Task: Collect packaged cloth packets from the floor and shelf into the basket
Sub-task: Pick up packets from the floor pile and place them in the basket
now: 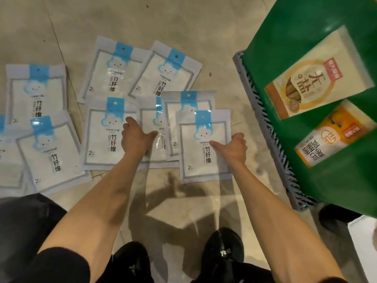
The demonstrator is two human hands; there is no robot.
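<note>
R grip [234, 149] pinched front cloth packet [204, 156] w/ thumb on top, L grip [135, 136] curled on middle packet [158, 123], both on floor [183, 27].

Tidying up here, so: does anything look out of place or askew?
Yes: the cloth packets lie strewn over the floor, tilted and overlapping, not stacked. The right hand grips the nearest packet by its edge; the left hand grips the middle packet. None looks torn.
</note>
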